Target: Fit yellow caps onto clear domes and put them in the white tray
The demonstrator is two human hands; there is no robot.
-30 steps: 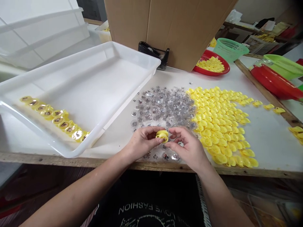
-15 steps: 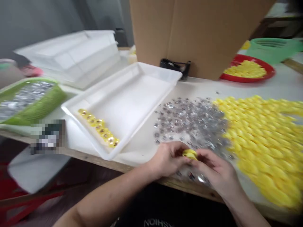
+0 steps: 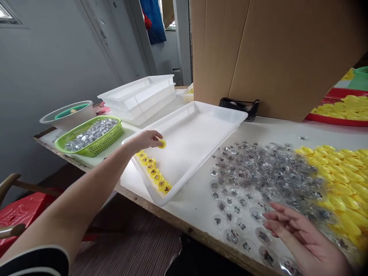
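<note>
Disc [image 3: 162, 144], yellow and round, is pinched by the left hand [image 3: 148, 140] over the white tray [image 3: 195, 138], near more yellow discs [image 3: 156, 177]. Over clear round pieces [image 3: 255, 168] on the counter [image 3: 192, 195], the right hand [image 3: 306, 237] is held with its grip loose.

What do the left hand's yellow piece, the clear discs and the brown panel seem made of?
Yellow piece: probably plastic, given its bright colour; finish unclear. Clear discs: likely glossy plastic, transparent with highlights. Brown panel: apparently matte cardboard, with crease lines.
</note>
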